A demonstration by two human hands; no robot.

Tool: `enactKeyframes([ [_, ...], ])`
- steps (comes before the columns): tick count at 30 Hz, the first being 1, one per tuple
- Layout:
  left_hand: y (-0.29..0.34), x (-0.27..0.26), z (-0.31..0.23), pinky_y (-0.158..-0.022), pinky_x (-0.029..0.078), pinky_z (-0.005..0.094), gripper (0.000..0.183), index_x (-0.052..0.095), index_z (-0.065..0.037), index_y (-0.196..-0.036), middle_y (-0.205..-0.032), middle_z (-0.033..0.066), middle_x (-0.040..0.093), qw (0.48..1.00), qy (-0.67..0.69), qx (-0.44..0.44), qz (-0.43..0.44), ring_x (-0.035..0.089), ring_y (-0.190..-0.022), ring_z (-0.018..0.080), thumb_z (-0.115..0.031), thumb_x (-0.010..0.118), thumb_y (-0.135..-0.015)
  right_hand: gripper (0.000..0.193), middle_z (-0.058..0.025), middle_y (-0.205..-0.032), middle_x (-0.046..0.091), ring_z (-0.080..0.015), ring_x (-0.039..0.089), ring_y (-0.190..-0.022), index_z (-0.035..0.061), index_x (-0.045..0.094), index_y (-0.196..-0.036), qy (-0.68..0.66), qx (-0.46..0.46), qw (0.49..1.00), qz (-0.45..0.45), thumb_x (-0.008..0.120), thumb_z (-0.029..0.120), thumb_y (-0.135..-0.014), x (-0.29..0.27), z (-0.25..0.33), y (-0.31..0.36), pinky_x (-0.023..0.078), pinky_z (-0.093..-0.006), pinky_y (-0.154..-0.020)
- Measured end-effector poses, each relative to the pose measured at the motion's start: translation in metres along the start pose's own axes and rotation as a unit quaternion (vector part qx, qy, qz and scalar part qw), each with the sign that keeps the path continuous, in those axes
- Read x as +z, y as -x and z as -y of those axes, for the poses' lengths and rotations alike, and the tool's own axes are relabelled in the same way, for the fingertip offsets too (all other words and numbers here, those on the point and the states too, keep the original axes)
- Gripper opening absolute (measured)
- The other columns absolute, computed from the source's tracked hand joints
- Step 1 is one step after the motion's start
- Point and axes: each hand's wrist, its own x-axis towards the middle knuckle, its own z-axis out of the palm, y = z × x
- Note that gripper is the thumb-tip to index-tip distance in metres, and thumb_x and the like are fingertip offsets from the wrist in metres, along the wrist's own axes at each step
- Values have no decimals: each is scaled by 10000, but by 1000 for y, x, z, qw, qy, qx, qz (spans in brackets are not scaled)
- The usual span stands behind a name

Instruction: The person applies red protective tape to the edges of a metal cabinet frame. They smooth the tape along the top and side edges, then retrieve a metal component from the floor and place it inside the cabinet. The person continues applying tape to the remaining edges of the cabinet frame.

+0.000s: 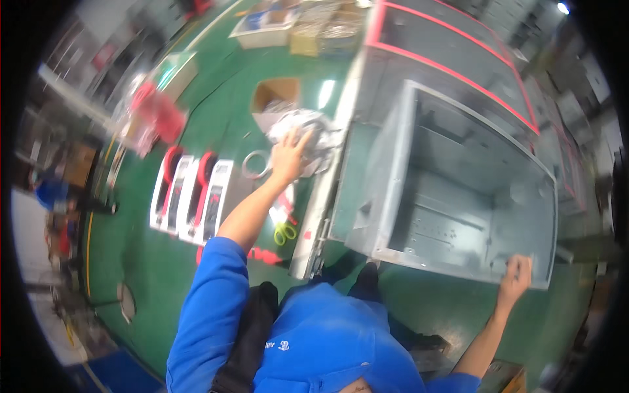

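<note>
My left hand (289, 157) lies with its fingers spread on a crumpled bundle of whitish cloth (316, 131) at the left of the rail. Over the near right rim of an open grey metal cabinet (390, 190) is my right hand (516, 280), its fingers curled closed. What those fingers hold, if anything, is too blurred to make out. The cabinet's open side faces up, and its inner back wall (438, 226) shows several small holes. A roll of tape (256, 153) and scissors with yellow-green handles (285, 225) are near my left forearm.
Left of my arm stand white boxes (213, 226) with red curved parts. Past the cloth is an open cardboard box (256, 98). A pale metal rail (306, 252) runs between cloth and cabinet. Larger grey cabinets (429, 78) with red edging stand beyond. The floor (124, 262) is green.
</note>
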Motion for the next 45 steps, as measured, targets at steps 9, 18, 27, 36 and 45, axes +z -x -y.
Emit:
enactKeyframes([
  [9, -16, 64, 61, -774, 451, 426, 571, 493, -157, -1176, -947, 219, 568, 995, 38, -23, 89, 567, -858, 378, -69, 629, -628, 97, -89, -674, 542, -238, 493, -625, 20, 551, -718, 49, -4, 997, 62, 547, 106, -761, -9, 11, -15, 385, -317, -566],
  [18, -52, -155, -78, -682, 435, 218, 391, 528, 29, -1103, -922, 54, 591, 815, 563, -64, -125, 545, -793, 99, -46, 579, -723, 564, -151, -1150, 475, -232, 508, -1013, 50, 392, -1224, -375, -59, 908, 176, 624, 304, -778, 106, 188, -99, 466, -311, -748],
  [27, -15, -199, -214, -931, 365, 340, 557, 365, 3, -1271, -1261, 163, 403, 886, 404, 173, -149, 412, -1160, 245, -62, 603, -771, 420, -175, -940, 527, -304, 557, -856, 39, 488, -1021, -438, -27, 899, -3, 639, 194, -660, 188, 212, -210, 459, -375, -737],
  [36, 16, -161, -269, -802, 463, 372, 435, 506, -65, -1147, -1158, 161, 491, 934, 115, 308, 137, 533, -973, 326, -159, 632, -742, 285, -207, -945, 528, -377, 547, -872, 128, 566, -1005, -106, -113, 984, 84, 532, 157, -724, 199, 69, -238, 449, -455, -765],
  [45, 13, -163, -287, -778, 470, 356, 465, 528, -59, -1127, -1100, 125, 544, 952, 72, 251, 161, 544, -970, 289, -145, 673, -694, 237, -223, -927, 555, -371, 557, -883, 99, 595, -972, 170, 52, 984, 22, 498, 176, -770, 40, -237, -270, 449, -454, -751],
])
